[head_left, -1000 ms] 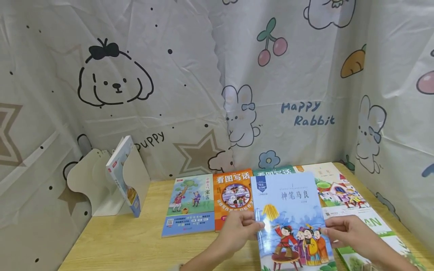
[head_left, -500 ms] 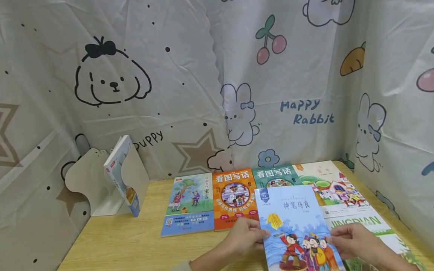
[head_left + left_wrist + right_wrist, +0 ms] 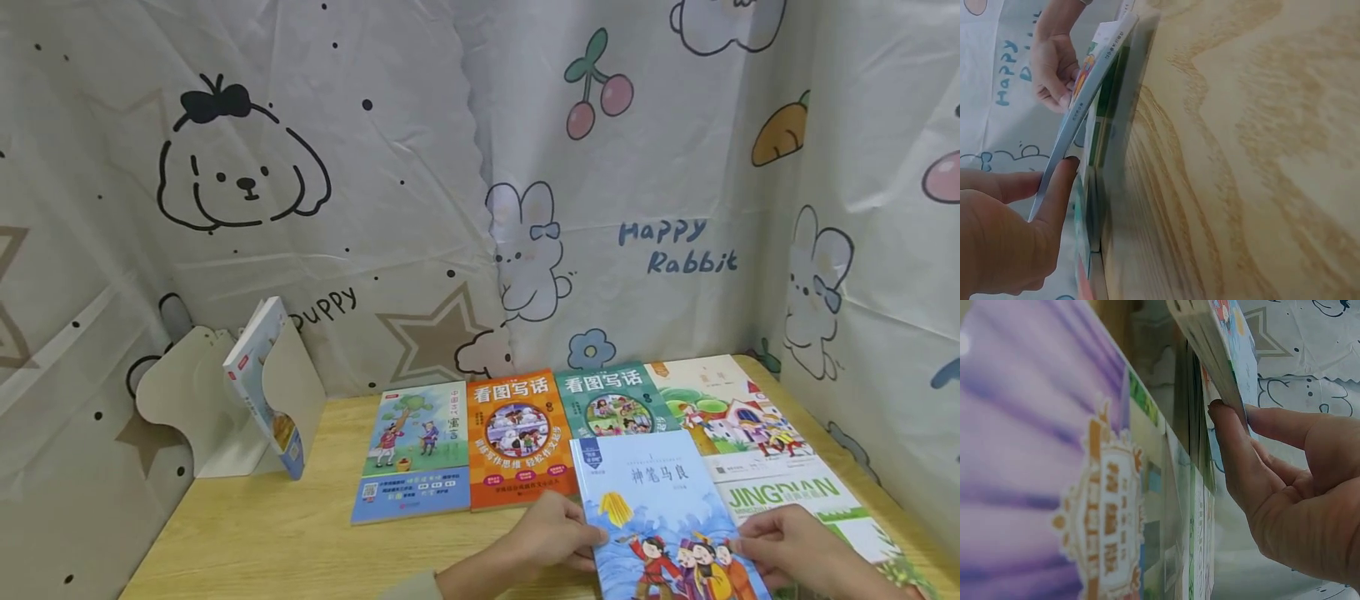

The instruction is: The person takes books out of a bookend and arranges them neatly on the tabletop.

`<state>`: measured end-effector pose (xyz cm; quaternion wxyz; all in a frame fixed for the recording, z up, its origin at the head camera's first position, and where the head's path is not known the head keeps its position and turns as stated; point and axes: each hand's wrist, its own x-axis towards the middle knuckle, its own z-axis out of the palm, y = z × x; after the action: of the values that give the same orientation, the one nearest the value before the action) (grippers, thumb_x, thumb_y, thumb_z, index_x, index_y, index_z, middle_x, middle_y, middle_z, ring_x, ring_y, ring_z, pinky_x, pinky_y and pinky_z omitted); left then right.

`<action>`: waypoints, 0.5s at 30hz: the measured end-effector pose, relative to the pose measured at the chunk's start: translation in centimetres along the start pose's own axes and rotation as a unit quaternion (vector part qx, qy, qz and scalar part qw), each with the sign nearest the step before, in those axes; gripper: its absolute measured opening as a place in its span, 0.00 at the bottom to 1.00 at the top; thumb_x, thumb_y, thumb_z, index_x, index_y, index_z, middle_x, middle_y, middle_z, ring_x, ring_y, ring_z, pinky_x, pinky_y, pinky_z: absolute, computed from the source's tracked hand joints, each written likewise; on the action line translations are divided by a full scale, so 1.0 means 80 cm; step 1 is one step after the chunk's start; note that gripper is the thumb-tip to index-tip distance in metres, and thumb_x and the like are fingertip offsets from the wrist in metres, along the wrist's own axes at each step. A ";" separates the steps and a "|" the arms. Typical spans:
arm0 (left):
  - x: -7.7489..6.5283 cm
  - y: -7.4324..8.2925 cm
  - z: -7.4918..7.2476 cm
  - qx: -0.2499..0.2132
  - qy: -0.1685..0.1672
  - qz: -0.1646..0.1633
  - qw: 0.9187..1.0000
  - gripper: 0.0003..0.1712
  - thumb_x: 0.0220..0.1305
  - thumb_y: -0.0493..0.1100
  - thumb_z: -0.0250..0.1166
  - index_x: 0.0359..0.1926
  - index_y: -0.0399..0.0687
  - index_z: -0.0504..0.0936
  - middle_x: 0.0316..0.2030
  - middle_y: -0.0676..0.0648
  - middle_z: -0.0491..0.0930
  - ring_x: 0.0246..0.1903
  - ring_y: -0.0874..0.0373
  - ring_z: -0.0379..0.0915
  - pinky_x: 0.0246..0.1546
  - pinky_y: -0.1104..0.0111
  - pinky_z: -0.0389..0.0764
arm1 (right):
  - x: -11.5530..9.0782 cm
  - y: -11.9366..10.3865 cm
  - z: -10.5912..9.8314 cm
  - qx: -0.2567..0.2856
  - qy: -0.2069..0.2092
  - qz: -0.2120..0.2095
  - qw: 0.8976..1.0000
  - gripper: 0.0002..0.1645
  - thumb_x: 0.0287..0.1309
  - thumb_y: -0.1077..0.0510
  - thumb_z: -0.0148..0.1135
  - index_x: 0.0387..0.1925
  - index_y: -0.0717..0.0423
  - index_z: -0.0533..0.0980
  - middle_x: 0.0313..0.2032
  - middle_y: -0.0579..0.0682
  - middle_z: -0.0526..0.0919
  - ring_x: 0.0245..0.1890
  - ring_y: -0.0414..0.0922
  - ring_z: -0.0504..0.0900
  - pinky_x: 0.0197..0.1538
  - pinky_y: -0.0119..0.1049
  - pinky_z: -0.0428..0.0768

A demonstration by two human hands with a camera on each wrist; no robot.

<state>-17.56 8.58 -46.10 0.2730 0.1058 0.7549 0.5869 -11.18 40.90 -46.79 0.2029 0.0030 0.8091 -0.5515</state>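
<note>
A light-blue picture book (image 3: 652,500) with costumed figures on its cover is held between both hands. My left hand (image 3: 551,537) pinches its left edge, thumb on the cover. My right hand (image 3: 795,546) grips the opposite edge the same way. In the left wrist view the book's spine (image 3: 1085,100) is tilted above the wooden table, with fingers on both of its sides. The right wrist view shows the page edges (image 3: 1207,350) between thumb and fingers. The book overlaps the lower part of a green book (image 3: 618,408) in the head view.
An orange book (image 3: 517,442) and a blue-green book (image 3: 412,450) lie left of it on the table (image 3: 285,542). A cream book (image 3: 735,408) and a white-green book (image 3: 795,496) lie right. A white bookend (image 3: 217,408) holds a leaning book (image 3: 266,387). A purple cover (image 3: 1029,456) lies near my right wrist.
Both hands have lowered the light-blue book toward the table and slightly right. More of the green and orange books shows behind it. The view has shifted slightly.
</note>
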 end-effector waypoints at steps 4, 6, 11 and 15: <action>0.004 -0.003 0.006 0.018 0.004 -0.002 1.000 0.12 0.59 0.30 0.71 0.21 0.33 0.81 0.23 0.46 0.83 0.20 0.55 0.82 0.24 0.67 0.84 | -0.001 0.003 -0.001 -0.015 0.006 0.005 1.000 0.14 0.70 0.60 0.58 0.37 0.68 0.82 0.32 0.50 0.85 0.30 0.46 0.84 0.36 0.40 0.85; 0.007 -0.004 0.008 0.026 0.004 -0.007 1.000 0.12 0.59 0.30 0.71 0.21 0.34 0.81 0.23 0.46 0.83 0.20 0.55 0.82 0.24 0.67 0.84 | -0.002 0.004 -0.001 -0.016 0.009 0.008 1.000 0.13 0.70 0.59 0.59 0.36 0.67 0.82 0.28 0.48 0.83 0.27 0.43 0.81 0.34 0.39 0.84; 0.009 -0.005 0.012 0.054 0.006 -0.019 0.998 0.11 0.58 0.31 0.72 0.20 0.35 0.82 0.22 0.46 0.82 0.20 0.57 0.81 0.23 0.69 0.83 | -0.006 0.007 0.001 -0.007 0.006 0.019 1.000 0.14 0.70 0.58 0.59 0.30 0.63 0.81 0.17 0.43 0.73 0.17 0.37 0.69 0.25 0.32 0.74; 0.011 -0.006 0.014 0.075 0.001 -0.028 0.997 0.10 0.58 0.32 0.73 0.21 0.37 0.83 0.20 0.46 0.81 0.18 0.59 0.81 0.22 0.71 0.82 | -0.006 0.009 0.002 0.001 -0.002 0.020 1.000 0.17 0.70 0.60 0.56 0.23 0.58 0.77 0.15 0.41 0.65 0.14 0.37 0.60 0.22 0.31 0.66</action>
<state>-17.57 9.78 -47.01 0.2793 0.1042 0.7999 0.5208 -10.52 41.15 -47.32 0.2153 0.0184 0.8083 -0.5477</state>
